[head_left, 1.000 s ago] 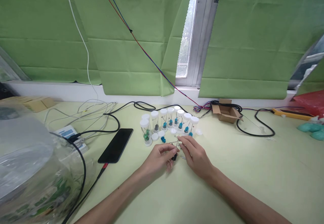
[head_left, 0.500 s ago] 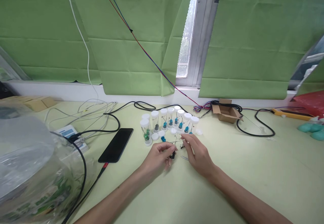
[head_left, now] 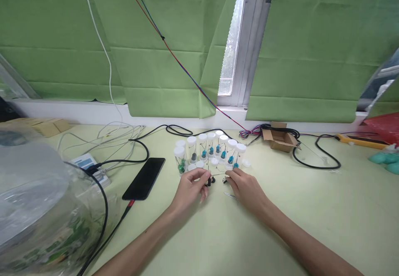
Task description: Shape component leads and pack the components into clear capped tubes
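Note:
Between the thumb and fingertips of my left hand (head_left: 190, 185) is a small black part (head_left: 209, 182) with a thin metal pin rising from it. A round black piece (head_left: 213, 180) shows at its side. My right hand (head_left: 248, 186) is pinched close by, at a small dark and silver piece (head_left: 224, 180); whether that piece is gripped or lies on the table I cannot tell. A thin wire (head_left: 219, 174) runs between the two hands. Under my right palm a slim metal tool (head_left: 230, 195) pokes out. Behind stand several clear vials (head_left: 203, 147) with white caps, holding blue, grey or green parts.
Loose white caps (head_left: 246, 163) lie around the vials. Left of my hands is a black phone (head_left: 144, 179), with cables and a large plastic bag (head_left: 34, 193) beyond it. A small open cardboard box (head_left: 277, 139) stands at the back right, beside a black cable (head_left: 314, 167).
My left hand has drawn a little to the left, away from my right hand, with the black part. It now covers the loose blue piece seen before. My right hand has lowered slightly.

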{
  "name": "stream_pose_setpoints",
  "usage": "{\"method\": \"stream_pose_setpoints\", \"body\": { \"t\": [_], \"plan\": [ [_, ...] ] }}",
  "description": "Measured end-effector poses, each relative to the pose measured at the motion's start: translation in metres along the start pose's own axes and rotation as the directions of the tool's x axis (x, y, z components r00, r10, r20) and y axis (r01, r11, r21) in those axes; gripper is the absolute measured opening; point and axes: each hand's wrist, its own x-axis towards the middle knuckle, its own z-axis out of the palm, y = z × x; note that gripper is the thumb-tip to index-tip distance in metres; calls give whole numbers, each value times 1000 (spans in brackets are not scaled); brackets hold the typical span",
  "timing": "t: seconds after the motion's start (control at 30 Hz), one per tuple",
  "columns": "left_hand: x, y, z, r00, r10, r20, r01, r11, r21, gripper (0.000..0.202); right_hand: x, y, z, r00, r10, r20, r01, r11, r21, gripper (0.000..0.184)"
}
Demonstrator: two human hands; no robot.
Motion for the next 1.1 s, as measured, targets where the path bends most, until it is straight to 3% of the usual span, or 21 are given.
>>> {"method": "stream_pose_setpoints", "body": {
  "t": [0.3, 0.77, 1.1],
  "plan": [
    [-1, 1, 2, 1000, -7, 5, 7, 999, -41, 36, 2, -3, -4, 978, 76, 194, -60, 994, -90, 21],
    [1, -2, 1, 999, -33, -15, 32, 998, -61, 35, 3, -4, -6, 962, 124, 245, -99, 988, -115, 18],
    [1, -2, 0, 995, -18, -101, 13, 999, -45, 34, 2, -4, -4, 962, 150, 229, -116, 981, -153, 17]
  ]
}}
